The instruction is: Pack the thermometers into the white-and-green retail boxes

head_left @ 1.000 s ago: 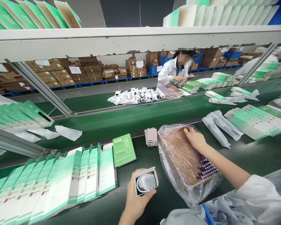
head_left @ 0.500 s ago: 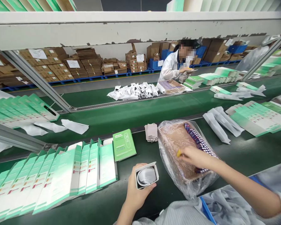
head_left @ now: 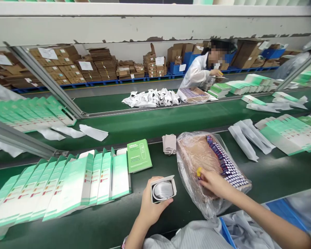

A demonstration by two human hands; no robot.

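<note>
My left hand [head_left: 151, 204] is wrapped round a small open box [head_left: 175, 186], its open end facing me. A white-wrapped item [head_left: 163, 190] sits inside the box. My right hand [head_left: 212, 181] is over the plastic-lined cardboard tray [head_left: 194, 152], fingers pinched together. A yellow cover [head_left: 198, 171] is on one fingertip, and beside it shows a bit of dark purple, like the batteries [head_left: 229, 167] standing in rows at the tray's right side. My palm hides part of the tray. Behind my left hand lie green manuals [head_left: 139, 155] and a stack of small grey pouches [head_left: 169, 144].
A row of green-and-white boxes [head_left: 75, 186] leans at left. White sleeves [head_left: 245, 141] lie at right. A blue bin [head_left: 226, 233] with white sleeves is near my body. Across the green belt [head_left: 155, 121] a co-worker [head_left: 197, 71] handles things. A metal post [head_left: 49, 79] stands left.
The view has turned slightly, shifting the scene. My right hand has drawn a little away from the battery rows, uncovering more of them. My left hand keeps hold of the box.
</note>
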